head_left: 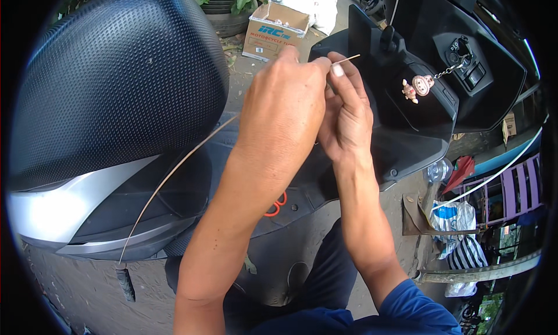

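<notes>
My left hand (282,105), seen from the back above the scooter's black floorboard (378,163), has its fingers curled closed round a thin tan cane-like strip (173,173). My right hand (347,102) is beside it, thumb and fingers pinched on that strip near its short protruding end. The long end arcs down to the left over the silver-grey body panel, with a dark wrapped piece (125,284) hanging at its bottom. Where the strip runs between my fingers is partly hidden. Orange-handled scissors (276,203) lie on the scooter below my hands, partly covered by my left forearm.
A black textured seat (116,73) fills the upper left. At the right are the front panel and a keychain figure (422,85). Beyond are a cardboard box (273,29), a white sack and a tire planter (224,9). Bags (456,224) and a purple slatted item (517,186) stand at the right.
</notes>
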A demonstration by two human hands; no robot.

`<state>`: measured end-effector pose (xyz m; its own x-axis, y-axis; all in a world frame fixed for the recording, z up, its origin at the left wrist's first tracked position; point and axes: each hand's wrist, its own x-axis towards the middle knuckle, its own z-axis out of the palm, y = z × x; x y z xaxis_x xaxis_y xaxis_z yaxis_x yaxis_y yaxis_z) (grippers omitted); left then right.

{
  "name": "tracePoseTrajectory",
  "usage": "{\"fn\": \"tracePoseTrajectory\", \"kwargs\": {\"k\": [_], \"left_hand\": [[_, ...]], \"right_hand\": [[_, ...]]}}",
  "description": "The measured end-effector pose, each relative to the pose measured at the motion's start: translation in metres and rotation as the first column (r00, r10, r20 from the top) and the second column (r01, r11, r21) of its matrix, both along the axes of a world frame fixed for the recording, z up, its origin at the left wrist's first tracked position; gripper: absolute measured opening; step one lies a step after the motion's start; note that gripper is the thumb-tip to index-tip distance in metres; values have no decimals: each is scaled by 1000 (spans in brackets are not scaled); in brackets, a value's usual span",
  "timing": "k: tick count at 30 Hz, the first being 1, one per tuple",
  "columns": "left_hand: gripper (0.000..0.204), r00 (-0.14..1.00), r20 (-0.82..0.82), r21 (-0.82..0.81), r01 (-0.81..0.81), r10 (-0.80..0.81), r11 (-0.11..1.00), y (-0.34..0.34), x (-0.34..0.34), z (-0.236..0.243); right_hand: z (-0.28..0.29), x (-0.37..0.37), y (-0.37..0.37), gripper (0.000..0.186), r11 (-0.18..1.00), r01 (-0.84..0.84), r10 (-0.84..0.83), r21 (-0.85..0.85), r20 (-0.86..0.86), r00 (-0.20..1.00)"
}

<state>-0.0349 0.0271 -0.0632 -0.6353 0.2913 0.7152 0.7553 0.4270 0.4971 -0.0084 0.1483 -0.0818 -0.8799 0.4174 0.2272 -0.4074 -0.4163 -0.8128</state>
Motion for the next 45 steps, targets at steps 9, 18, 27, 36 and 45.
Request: {"fn": "tracePoseTrajectory", "kwargs": {"k": [9, 18, 27, 36, 45], "left_hand": [[27, 994, 16, -100, -106, 108, 989, -16, 9, -20], [36, 940, 16, -59, -339, 340, 939, -88, 57, -123], [32, 924, 27, 6, -381, 381, 925, -108, 67, -144], [24, 870, 106, 138, -492, 481, 859, -88, 63, -142], [20, 873, 137, 219, -487, 468, 846, -90, 65, -138]], "right_hand": [[12, -18, 35, 16, 998, 49, -54, -38, -141, 989], [11, -16, 48, 14, 990, 96, -113, -106, -162, 980], [7, -24, 39, 16, 962, 91, -148, -257, -212, 966], [10, -26, 36, 13, 933, 4, -105, -360, -260, 960], [10, -27, 40, 16, 947, -21, -67, -320, -261, 963]]}}
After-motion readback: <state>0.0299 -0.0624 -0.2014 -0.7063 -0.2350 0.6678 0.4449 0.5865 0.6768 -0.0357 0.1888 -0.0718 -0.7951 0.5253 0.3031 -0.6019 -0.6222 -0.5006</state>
